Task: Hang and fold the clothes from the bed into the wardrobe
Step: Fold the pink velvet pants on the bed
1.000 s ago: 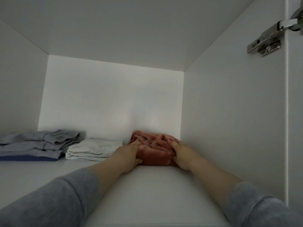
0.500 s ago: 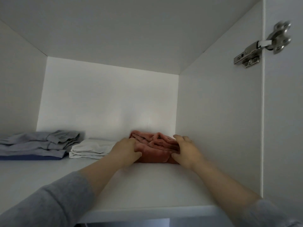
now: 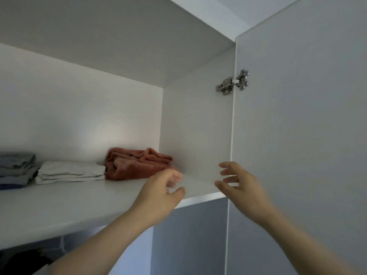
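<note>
Red garment [image 3: 137, 165] lying folded far right on shelf [image 3: 79, 201]; white pile [image 3: 69, 171] just left, grey pile [image 3: 15, 169] farther left. Left hand [image 3: 160, 195] and right hand [image 3: 242, 187] near, fingers loose, grasping nothing.

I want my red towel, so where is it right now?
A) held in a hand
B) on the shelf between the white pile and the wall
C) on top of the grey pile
B: the red towel lies on the shelf, with the white pile on one side and the wall on the other. The left hand and right hand hold nothing.
</note>
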Demonstrator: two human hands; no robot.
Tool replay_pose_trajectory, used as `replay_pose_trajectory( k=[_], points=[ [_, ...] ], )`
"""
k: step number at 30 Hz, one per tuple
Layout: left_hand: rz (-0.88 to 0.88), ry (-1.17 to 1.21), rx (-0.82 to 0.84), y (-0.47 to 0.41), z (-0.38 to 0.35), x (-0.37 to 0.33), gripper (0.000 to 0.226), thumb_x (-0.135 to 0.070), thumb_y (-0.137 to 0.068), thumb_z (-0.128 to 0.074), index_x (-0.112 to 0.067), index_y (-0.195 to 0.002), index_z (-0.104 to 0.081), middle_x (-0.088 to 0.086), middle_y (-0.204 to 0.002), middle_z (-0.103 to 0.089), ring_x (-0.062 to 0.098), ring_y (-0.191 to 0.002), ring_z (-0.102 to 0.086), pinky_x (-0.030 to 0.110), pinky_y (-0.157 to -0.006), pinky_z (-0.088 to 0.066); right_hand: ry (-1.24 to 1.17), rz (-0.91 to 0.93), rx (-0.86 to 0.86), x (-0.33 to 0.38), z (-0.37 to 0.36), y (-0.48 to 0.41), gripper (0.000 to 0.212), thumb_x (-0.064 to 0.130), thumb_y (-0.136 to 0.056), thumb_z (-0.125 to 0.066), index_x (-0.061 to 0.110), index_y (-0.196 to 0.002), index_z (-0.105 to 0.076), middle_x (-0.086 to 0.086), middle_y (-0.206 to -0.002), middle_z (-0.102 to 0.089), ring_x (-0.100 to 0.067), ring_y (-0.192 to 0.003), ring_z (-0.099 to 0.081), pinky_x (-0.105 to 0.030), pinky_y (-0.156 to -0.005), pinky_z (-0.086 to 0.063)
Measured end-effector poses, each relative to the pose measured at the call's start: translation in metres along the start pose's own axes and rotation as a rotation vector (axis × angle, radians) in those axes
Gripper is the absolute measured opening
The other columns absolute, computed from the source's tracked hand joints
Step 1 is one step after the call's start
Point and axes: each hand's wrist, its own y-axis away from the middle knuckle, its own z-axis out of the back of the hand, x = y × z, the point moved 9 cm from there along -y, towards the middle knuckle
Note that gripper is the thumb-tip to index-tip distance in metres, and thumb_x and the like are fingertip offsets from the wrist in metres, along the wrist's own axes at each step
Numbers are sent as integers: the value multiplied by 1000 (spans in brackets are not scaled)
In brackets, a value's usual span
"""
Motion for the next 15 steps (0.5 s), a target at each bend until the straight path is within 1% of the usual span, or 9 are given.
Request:
replay_pose_trajectory(
  k=[2,4,6,7,12,15],
  points=[
    [-21,74,40,9,-21,-21,18,-16,-84,-70,-24,-99,-65,-14,-101,-67,0,-91,-62,21,-84,-50,21,-48,-24,-4,34,28,34,26,-88,-68,35,-118,-55,13,-109,-62,-1,-96,-61,-11,-74,-47],
    [-58,143,81,14,-42,-46,15,-14,-84,-70,-23,-96,-66,-13,-97,-68,-3,-85,-63,16,-78,-49,68,-81,-53,-5,69,55,33,27,-89,-68,34,-118,-56,14,-108,-62,1,-97,-62,-13,-75,-49],
    [-95,217,122,18,-65,-74,14,-12,-84,-69,-21,-95,-67,-11,-94,-69,-4,-82,-63,9,-72,-47,112,-111,-95,-4,106,81,30,27,-89,-67,34,-116,-57,14,-106,-64,3,-95,-62,-12,-73,-51],
    [-112,254,147,21,-76,-89,14,-11,-84,-69,-20,-94,-67,-10,-94,-70,-3,-80,-63,8,-70,-46,126,-126,-116,-3,124,94,29,26,-88,-67,35,-114,-58,14,-105,-65,5,-93,-63,-10,-72,-50],
    [-193,467,297,49,-137,-171,14,-7,-85,-68,-17,-96,-68,-6,-93,-72,4,-78,-65,8,-69,-47,203,-191,-252,10,218,158,23,22,-88,-68,36,-106,-63,14,-96,-69,3,-88,-65,-8,-71,-49],
    [-242,601,381,73,-169,-224,15,-9,-86,-69,-18,-97,-68,-6,-93,-73,2,-79,-65,10,-71,-48,230,-224,-332,18,273,198,20,20,-89,-67,34,-103,-65,17,-91,-70,1,-85,-66,-7,-69,-48]
  ],
)
